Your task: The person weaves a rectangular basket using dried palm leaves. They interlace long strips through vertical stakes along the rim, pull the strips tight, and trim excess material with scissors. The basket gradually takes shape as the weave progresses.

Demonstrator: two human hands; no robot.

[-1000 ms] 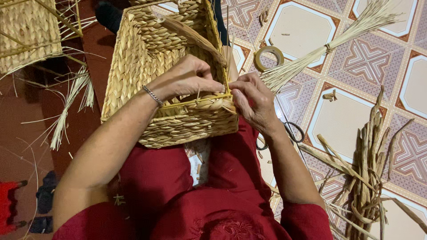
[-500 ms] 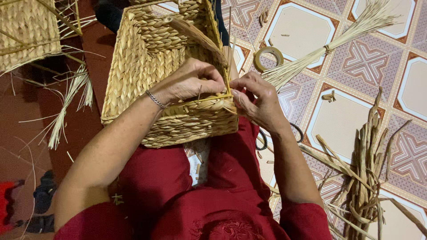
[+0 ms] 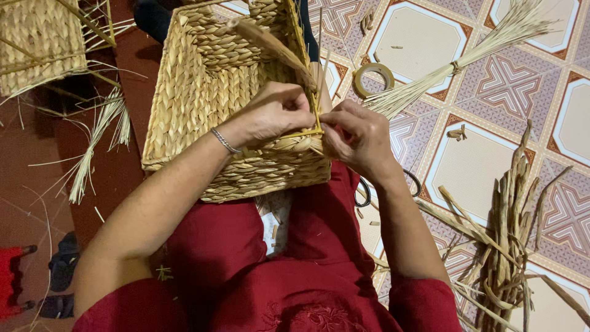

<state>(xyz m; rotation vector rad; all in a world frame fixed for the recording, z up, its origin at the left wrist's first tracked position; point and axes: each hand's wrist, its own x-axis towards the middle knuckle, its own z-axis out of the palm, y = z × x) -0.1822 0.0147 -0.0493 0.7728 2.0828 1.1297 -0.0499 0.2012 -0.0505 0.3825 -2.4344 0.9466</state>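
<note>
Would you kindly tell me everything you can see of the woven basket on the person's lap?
The basket is rectangular, woven of thick, twisted, straw-coloured plant fibre in horizontal rows, with a thin rod along its rim. It lies tilted on the red-clothed lap, open side toward the camera, far end over the floor. A loose strand sticks out across its inside. The left hand grips the near rim at its corner, and the right hand pinches the weave at the same corner from outside.
</note>
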